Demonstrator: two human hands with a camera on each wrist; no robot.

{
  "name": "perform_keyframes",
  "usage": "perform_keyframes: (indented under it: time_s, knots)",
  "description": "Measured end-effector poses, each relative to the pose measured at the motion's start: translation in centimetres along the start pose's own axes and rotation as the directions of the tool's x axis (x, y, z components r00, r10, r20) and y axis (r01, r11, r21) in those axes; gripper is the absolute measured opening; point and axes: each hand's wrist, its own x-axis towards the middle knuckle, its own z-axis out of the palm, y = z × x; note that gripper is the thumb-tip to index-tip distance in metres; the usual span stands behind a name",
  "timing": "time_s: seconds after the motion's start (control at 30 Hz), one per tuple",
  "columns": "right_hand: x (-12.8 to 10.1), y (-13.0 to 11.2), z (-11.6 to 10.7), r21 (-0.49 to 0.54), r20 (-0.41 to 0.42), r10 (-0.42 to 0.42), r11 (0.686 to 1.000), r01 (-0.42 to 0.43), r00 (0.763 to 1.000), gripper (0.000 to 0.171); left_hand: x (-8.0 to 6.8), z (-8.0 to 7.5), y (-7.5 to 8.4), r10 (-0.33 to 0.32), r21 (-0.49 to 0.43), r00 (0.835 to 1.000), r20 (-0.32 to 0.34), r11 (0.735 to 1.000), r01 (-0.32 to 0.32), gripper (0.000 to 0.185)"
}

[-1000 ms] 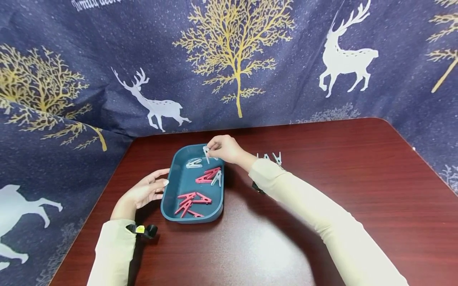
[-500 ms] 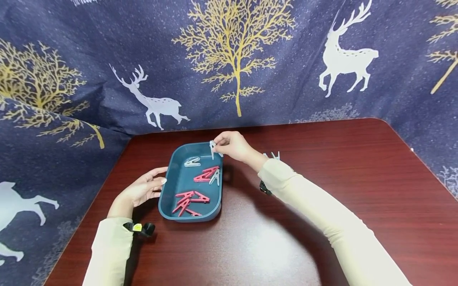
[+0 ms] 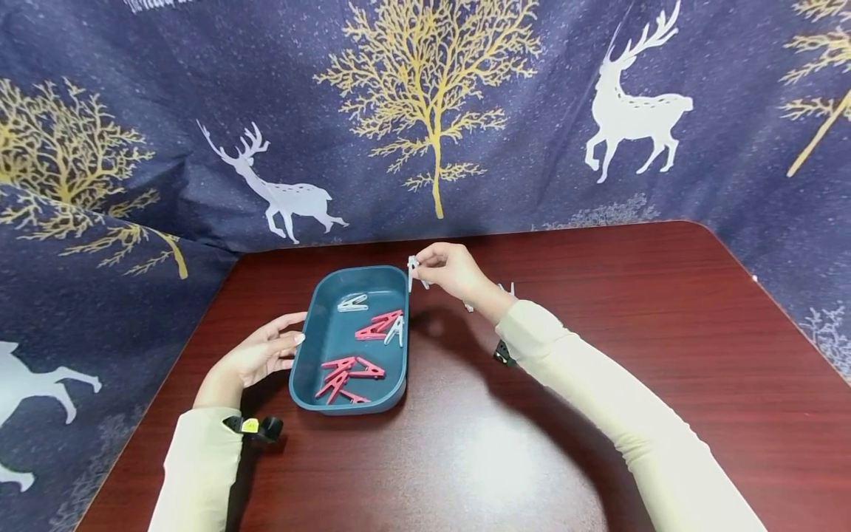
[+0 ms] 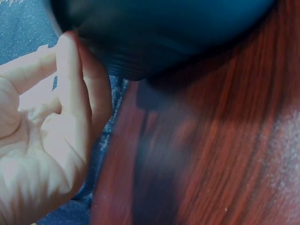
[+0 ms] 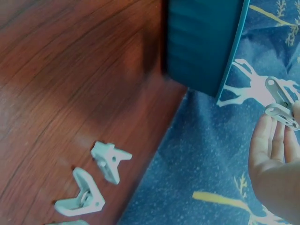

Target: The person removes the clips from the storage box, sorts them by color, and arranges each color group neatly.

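Observation:
My right hand (image 3: 447,269) pinches a white clothespin (image 3: 414,270) just above the far right corner of a teal tray (image 3: 312,336); the right wrist view shows the clothespin (image 5: 281,103) at my fingertips beside the tray wall (image 5: 201,42). Inside the tray lie several red clothespins (image 3: 346,373) and two white ones (image 3: 352,303). My left hand (image 3: 266,353) rests open against the tray's left side, its straight fingers (image 4: 70,89) touching the tray's dark wall (image 4: 154,33).
More white clothespins (image 5: 110,161) lie on the dark red table (image 3: 598,310) to the right of the tray, partly hidden behind my right arm in the head view. A navy cloth with deer and trees (image 3: 425,118) stands around the table's back and sides.
My right hand has carried the white clothespin from over the tray's far end rightward and up to its right rim. The left hand has stayed put.

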Motion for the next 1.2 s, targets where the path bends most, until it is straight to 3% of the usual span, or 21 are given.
perform_keyframes:
  time_s: [0.83, 1.2]
  knots:
    - [-1.9, 1.9, -4.2, 0.029, -0.082, 0.082, 0.996, -0.080, 0.993, 0.027, -0.2, -0.1, -0.1, 0.013, -0.022, 1.000, 0.015, 1.000, -0.012, 0.039]
    - [-2.8, 2.7, -6.0, -0.025, -0.098, 0.108, 0.993, -0.111, 0.989, 0.029, -0.1, 0.0, -0.1, 0.027, -0.025, 0.999, 0.039, 0.999, -0.026, 0.039]
